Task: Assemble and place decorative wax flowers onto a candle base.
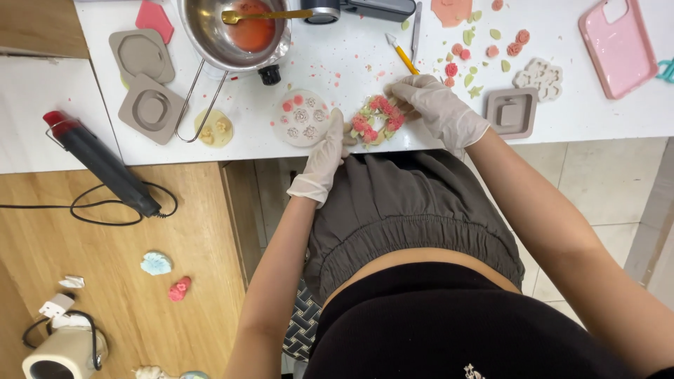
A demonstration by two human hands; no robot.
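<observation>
Both gloved hands, left [324, 156] and right [434, 104], pinch a small floral wax wreath [377, 120] at the white tabletop's [351, 63] near edge, center frame. Judged fragile, its rosettes could snap under pressure, or it could slide off the edge.

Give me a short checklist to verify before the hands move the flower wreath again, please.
1. Left hand touches the flower wreath: ok.
2. Right hand steadies its far side: ok.
3. Wreath lies fully on the white table: ok, but near the edge.
4. Round flower mould is apart from the wreath: ok.
5. Yellow-handled tool is away from the fingers: ok.
6. Flowers firmly attached: cannot tell.
</observation>
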